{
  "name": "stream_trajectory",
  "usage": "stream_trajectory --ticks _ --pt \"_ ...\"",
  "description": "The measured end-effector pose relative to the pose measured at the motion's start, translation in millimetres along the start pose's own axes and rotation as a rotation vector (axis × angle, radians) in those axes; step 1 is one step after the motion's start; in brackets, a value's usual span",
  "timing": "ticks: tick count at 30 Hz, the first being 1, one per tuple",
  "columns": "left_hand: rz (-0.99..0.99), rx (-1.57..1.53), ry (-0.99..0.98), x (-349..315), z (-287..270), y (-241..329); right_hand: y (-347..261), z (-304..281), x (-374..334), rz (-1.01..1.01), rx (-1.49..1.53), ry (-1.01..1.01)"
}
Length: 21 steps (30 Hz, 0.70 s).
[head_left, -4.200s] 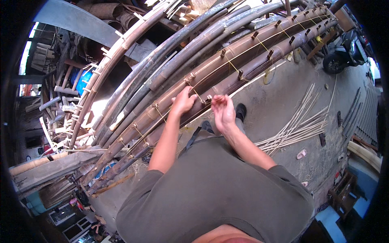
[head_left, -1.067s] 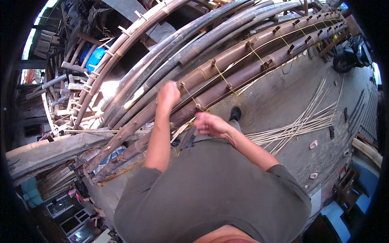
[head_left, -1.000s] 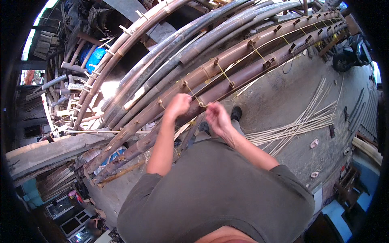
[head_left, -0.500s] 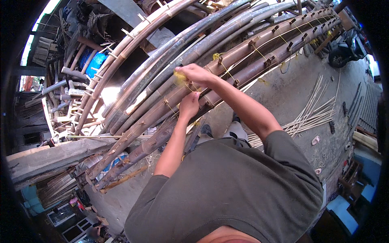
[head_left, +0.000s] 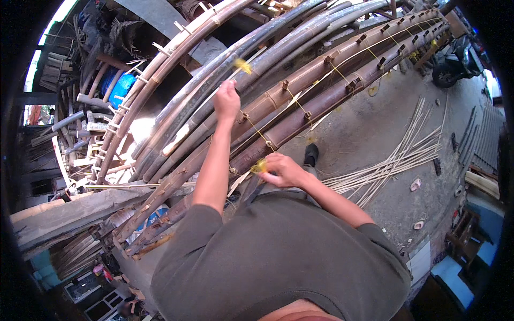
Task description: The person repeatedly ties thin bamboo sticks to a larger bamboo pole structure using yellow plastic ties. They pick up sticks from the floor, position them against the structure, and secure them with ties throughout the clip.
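Note:
My left hand (head_left: 227,100) is closed in a fist above the far brown bamboo pole (head_left: 305,78). A blurred tuft of yellow string (head_left: 242,66) shows just beyond its fingers; the grip on it is partly hidden. My right hand (head_left: 286,171), lower and nearer my body, pinches a yellow string bundle (head_left: 260,165) beside the near bamboo pole (head_left: 289,127). Short wooden pegs (head_left: 308,115) stand out of both poles. A taut yellow cord (head_left: 257,129) spans the gap between the poles, looped around pegs.
Grey curved poles (head_left: 257,67) lie beyond the pegged pair. A bamboo frame with rungs (head_left: 155,69) curves at the left. Thin bamboo strips (head_left: 396,160) are scattered on the concrete floor at right, near a parked motorbike (head_left: 455,67). A concrete ledge (head_left: 80,206) runs at lower left.
My hands were close together over the far pole. Now the left has moved up and away to the left, and the right has come down toward my body with the string bundle.

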<state>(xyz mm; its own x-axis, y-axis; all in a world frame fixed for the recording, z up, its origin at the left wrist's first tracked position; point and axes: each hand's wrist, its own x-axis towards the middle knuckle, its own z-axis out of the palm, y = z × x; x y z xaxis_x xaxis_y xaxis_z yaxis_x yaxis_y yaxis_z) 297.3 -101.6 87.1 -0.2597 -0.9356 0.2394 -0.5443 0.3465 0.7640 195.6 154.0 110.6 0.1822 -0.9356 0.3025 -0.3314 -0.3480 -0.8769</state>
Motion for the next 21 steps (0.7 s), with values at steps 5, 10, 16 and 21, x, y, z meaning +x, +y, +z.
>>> stream_trajectory --ticks 5,10,16,21 --pt "-0.041 0.302 -0.230 8 14 -14 20 10 -35 0.389 0.628 0.718" --pt "-0.097 0.207 -0.357 -18 -60 -27 22 41 -45 0.995 1.195 0.803" --pt "-0.078 0.412 -0.447 -143 -143 -40 -13 116 -11 1.048 1.508 0.134" --pt "-0.105 0.179 -0.344 -197 -119 -38 -49 146 69 0.618 1.268 0.876"
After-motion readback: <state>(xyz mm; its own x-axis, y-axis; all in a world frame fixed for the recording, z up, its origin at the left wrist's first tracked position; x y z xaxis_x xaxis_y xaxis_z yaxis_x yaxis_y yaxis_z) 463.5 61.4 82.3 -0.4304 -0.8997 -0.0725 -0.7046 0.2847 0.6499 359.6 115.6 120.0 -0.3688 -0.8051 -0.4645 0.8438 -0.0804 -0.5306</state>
